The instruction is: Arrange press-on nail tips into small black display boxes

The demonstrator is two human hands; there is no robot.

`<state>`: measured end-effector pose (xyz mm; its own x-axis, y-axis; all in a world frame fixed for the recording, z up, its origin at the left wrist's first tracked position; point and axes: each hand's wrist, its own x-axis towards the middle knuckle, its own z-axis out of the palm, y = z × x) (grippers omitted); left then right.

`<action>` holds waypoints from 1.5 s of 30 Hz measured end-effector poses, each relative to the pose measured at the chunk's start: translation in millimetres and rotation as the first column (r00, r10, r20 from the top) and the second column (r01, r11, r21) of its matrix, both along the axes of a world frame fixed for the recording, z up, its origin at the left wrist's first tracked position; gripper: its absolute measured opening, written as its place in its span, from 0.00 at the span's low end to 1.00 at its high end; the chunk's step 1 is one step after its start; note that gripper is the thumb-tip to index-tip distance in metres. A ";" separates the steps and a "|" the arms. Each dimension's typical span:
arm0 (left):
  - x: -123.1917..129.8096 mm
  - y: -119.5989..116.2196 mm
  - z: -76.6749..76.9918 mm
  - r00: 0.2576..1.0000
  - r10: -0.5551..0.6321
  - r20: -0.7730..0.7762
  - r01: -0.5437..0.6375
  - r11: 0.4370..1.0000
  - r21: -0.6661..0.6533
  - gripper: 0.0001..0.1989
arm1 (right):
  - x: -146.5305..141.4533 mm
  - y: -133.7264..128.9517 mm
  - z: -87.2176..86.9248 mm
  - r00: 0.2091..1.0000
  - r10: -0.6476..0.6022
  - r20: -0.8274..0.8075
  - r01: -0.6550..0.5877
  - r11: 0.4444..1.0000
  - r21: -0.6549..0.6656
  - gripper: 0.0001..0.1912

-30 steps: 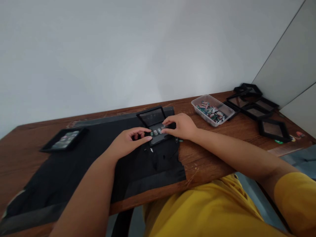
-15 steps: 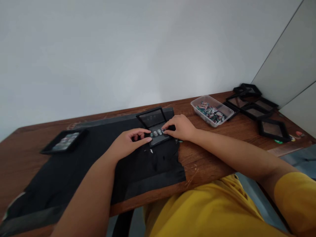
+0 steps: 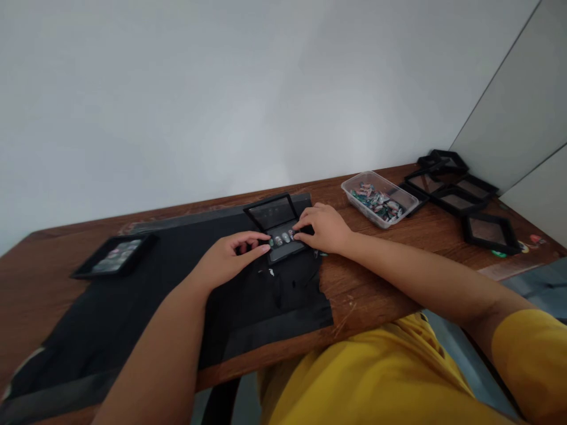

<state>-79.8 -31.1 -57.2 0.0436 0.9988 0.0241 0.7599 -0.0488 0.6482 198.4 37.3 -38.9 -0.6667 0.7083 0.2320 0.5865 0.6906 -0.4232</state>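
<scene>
A small black case (image 3: 287, 251) lies on the dark mat with its clear-windowed lid (image 3: 272, 212) raised toward the wall. Across its base runs a row of small glossy ovals that look like false nails (image 3: 286, 237), silvery and greenish. From the left, my left hand (image 3: 234, 254) has thumb and index fingertips closed about the greenish end nail (image 3: 271, 242). At the opposite end, my right hand (image 3: 323, 229) pinches a nail (image 3: 291, 234) that its fingers partly cover.
Another black case (image 3: 113, 257), filled with pale nails, sits at the left on the black mat (image 3: 168, 260). A clear plastic tub (image 3: 376, 221) of loose colourful nails stands right of my hands. Several black window cases (image 3: 487, 231) are heaped at the table's far right.
Both hands stay at the two ends of the row, with only slight finger shifts. A bit more of the right end nail shows beside my right fingertips.
</scene>
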 end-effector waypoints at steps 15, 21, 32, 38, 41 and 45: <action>-1.1 0.4 1.3 1.000 -0.004 -0.001 0.004 1.000 -0.017 0.31 | -0.4 -3.5 0.9 1.000 -0.020 0.013 0.020 1.000 -0.006 0.10; -1.6 0.8 0.6 1.000 -0.011 0.023 0.011 1.000 -0.004 0.30 | -1.3 -13.2 6.5 0.999 0.051 0.000 -0.051 0.999 0.005 0.12; -1.9 0.0 1.4 1.000 -0.017 -0.008 0.016 1.000 -0.010 0.28 | -1.5 -14.0 1.3 1.000 0.002 0.011 -0.002 1.000 0.000 0.16; -1.1 0.0 1.2 1.000 -0.010 -0.008 0.010 1.000 -0.008 0.29 | -1.9 -7.0 -1.6 0.999 0.003 -0.044 -0.004 0.999 -0.038 0.19; -0.4 0.1 1.1 1.000 -0.007 -0.013 0.007 1.000 0.004 0.29 | -1.5 -4.4 -3.0 0.996 0.018 -0.087 -0.021 0.999 -0.035 0.21; 0.1 0.4 0.9 1.000 0.002 -0.010 -0.002 1.000 -0.001 0.30 | -0.9 -2.3 -5.9 0.990 0.026 -0.137 -0.035 0.997 -0.069 0.22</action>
